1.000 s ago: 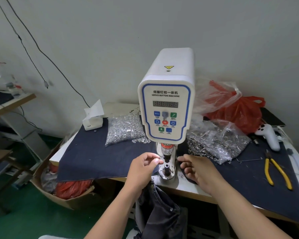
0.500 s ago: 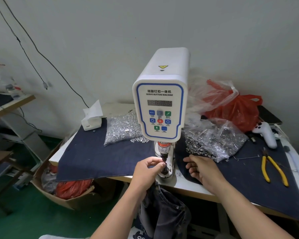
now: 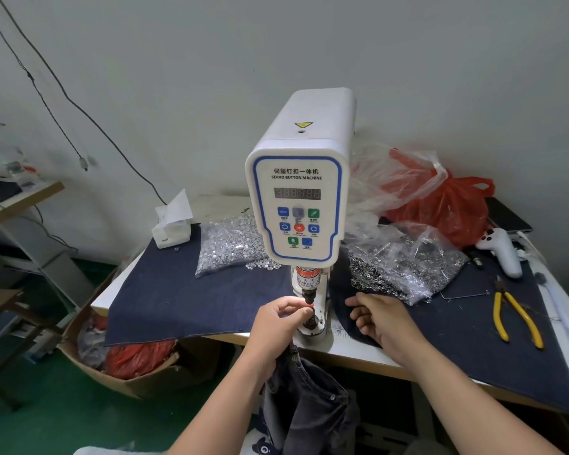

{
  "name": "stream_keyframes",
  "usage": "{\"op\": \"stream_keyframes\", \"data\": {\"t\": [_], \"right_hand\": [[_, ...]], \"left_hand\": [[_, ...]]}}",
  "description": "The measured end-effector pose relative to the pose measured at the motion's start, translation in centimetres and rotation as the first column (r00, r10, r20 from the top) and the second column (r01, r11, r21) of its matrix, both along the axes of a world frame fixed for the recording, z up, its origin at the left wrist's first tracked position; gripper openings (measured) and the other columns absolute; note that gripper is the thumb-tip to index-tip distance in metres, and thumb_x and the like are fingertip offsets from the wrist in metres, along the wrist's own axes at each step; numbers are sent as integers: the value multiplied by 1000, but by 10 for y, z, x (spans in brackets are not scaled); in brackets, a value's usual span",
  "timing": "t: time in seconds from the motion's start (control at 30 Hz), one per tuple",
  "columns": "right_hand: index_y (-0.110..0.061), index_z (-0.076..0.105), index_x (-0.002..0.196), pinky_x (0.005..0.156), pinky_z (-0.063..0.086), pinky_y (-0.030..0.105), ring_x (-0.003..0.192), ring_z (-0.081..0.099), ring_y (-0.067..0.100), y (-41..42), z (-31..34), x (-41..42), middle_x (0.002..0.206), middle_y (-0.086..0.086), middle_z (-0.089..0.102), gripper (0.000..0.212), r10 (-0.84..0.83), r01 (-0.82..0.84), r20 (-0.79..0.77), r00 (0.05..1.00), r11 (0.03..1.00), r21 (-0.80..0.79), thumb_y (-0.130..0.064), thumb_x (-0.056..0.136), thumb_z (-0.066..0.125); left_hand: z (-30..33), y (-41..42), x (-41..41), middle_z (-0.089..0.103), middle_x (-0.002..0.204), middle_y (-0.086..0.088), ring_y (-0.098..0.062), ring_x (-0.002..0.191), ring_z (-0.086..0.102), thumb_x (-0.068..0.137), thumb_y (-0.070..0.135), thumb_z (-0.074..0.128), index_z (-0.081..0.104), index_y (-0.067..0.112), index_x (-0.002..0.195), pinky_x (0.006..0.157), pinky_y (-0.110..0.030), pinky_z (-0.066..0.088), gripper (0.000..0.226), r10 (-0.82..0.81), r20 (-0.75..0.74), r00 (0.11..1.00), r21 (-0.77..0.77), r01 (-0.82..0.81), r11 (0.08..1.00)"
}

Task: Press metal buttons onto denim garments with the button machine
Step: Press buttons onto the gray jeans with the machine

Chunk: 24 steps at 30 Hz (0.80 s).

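Observation:
The white servo button machine (image 3: 299, 198) stands at the table's front edge. My left hand (image 3: 276, 326) reaches to its lower die (image 3: 311, 321) under the punch. Thumb and forefinger are pinched there on a small metal button, which the fingertips mostly hide. My right hand (image 3: 378, 320) lies palm down on the blue cloth, just right of the machine. Its fingers are loosely curled, hold nothing, and sit close to a clear bag of dark buttons (image 3: 404, 270). A dark denim garment (image 3: 309, 402) hangs below the table edge, under my left wrist.
A bag of silver buttons (image 3: 227, 244) and a tissue box (image 3: 171, 228) sit left of the machine. On the right are red and clear plastic bags (image 3: 440, 198), a white controller (image 3: 503, 251) and yellow pliers (image 3: 516, 320). A cardboard box (image 3: 128, 372) stands on the floor at the left.
My left hand has moved in and pinched at the die. My right hand has drawn away from the machine, to the right, toward the dark-button bag.

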State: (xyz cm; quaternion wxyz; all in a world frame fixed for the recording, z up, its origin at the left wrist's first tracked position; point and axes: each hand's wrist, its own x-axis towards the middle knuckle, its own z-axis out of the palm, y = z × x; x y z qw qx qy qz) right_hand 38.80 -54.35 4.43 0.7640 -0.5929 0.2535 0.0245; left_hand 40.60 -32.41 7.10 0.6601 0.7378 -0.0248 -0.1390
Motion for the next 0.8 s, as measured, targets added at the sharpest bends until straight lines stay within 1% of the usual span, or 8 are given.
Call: {"op": "stream_keyframes", "data": {"t": [0.2,0.33,0.43,0.53,0.6,0.67,0.7,0.8], "right_hand": [[0,76,96,42,41,20,50,53,11,-2,-6,1,64,7,65,29,5,-5,5,1000,1000,-13,-20,103,56],[-1,77,95,43,41,21,51,54,12,-2,-9,2,65,7,65,28,7,-7,11,1000,999,-49,-19,102,57],[-1,76,95,43,41,21,51,53,11,0,-8,1,65,7,64,28,10,-10,10,1000,997,-73,-19,103,56],[0,75,96,44,41,21,52,52,12,2,0,-3,65,6,63,28,14,-12,21,1000,997,-76,-18,104,55],[-4,77,92,46,40,21,53,52,12,5,8,-13,67,6,64,29,54,-47,48,997,990,-133,-20,104,56],[-13,78,83,51,42,22,56,52,10,15,23,-28,69,3,68,29,218,-178,99,971,934,-309,-26,100,60],[-17,78,83,56,43,23,59,54,9,23,30,-37,71,0,70,26,348,-274,114,931,869,-412,-33,97,62],[-27,73,86,68,46,16,72,61,0,47,44,-58,82,-9,73,25,677,-502,58,734,598,-624,-52,83,72]], "left_hand": [[0,5,-3,80,93,14,3,90,73,89,30,83,81,45,91,71,-5,46,16,-9,103,995,84,1,996],[4,7,-4,79,100,13,-1,96,73,90,33,81,79,50,96,84,-22,51,17,4,72,997,60,-9,998],[8,10,-5,79,102,14,-2,96,73,93,30,77,79,48,97,82,-23,52,19,10,47,999,38,-12,999],[13,11,-5,76,80,17,1,65,66,94,20,66,80,43,94,63,-19,50,27,59,-32,998,32,-58,998],[16,14,-6,66,61,13,-7,47,50,89,21,62,80,36,90,58,-23,47,24,112,-109,988,22,-111,994],[20,17,-8,68,71,6,-15,44,43,80,30,60,80,29,89,60,-29,44,23,139,-169,976,-81,-154,985],[23,17,-9,71,79,5,-16,43,41,76,34,59,81,25,90,57,-28,44,27,147,-193,970,-144,-176,974],[31,15,-10,71,80,3,-17,41,39,72,35,61,81,17,84,43,-26,38,29,193,-256,947,-246,-257,935]]}}
